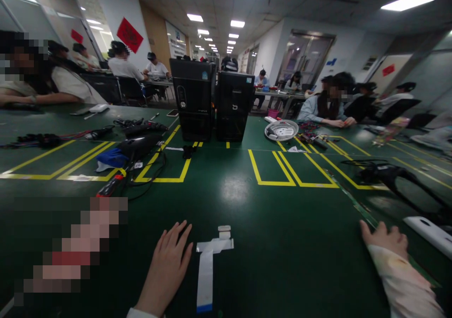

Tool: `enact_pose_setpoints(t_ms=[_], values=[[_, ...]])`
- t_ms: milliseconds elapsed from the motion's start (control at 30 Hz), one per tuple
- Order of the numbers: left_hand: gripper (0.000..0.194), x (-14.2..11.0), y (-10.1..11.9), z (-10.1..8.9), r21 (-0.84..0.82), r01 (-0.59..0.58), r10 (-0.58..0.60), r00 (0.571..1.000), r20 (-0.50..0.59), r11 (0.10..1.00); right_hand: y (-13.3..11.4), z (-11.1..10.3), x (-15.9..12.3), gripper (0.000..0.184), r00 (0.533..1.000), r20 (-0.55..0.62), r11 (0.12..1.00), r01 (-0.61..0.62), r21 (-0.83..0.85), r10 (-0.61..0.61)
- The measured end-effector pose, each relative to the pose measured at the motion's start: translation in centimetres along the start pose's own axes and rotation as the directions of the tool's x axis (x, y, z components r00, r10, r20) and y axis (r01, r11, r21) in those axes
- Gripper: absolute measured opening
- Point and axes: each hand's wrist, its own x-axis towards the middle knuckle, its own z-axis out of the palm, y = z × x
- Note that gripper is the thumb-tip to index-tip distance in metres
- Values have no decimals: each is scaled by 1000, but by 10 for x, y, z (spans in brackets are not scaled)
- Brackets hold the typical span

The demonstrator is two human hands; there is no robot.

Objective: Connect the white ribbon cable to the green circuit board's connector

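A white flat ribbon cable (205, 275) with a blue end and a connector at its top lies folded on the green mat (282, 261). Just left of it, my left hand (169, 257) lies flat on the mat, fingers stretched out and holding nothing. Far to the right, my right hand (386, 238) rests with its fingers apart beside a seam in the mat. Close to that hand are a white device (429, 235), cut off by the picture's edge, and a black frame-like object (395, 174).
Two black computer towers (196, 101) stand at the back middle. A round white basket (281, 130) sits right of them. Cables, a blue item (112, 159) and a red-and-black tool (110, 186) lie to the left, above a pixelated patch. Several people sit at tables around.
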Motion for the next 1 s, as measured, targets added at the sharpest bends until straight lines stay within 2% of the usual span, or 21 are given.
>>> enact_pose_setpoints(t_ms=[100,267,367,467,533,600,733,900,1000], values=[[48,0,1,0,5,8,-8,1000,4,1000,13,8,9,77,994,88,998,66,-3,-66],[48,-1,-2,1,-5,19,-19,1000,14,1000,19,17,12,77,961,148,972,235,13,-234],[48,0,-2,1,-1,14,-14,1000,18,1000,21,18,3,77,921,159,934,352,51,-356],[48,0,0,1,5,8,-8,1000,-7,1000,9,16,-14,81,855,169,872,477,112,-490],[47,0,0,1,2,-6,6,999,-32,1000,-11,11,-29,79,791,172,809,566,162,-588],[46,0,0,1,-3,-16,16,999,-46,1000,-40,4,-46,74,706,171,726,656,207,-687],[47,0,-1,2,-5,-12,12,999,-40,1000,-112,-8,-83,64,493,158,516,795,319,-856],[47,-1,-1,0,-2,-13,13,999,-32,1000,-193,-8,-124,56,255,113,279,874,399,-960],[46,-1,1,-1,-2,-9,8,999,-39,1000,-228,-6,-142,58,154,106,185,887,422,-982]])
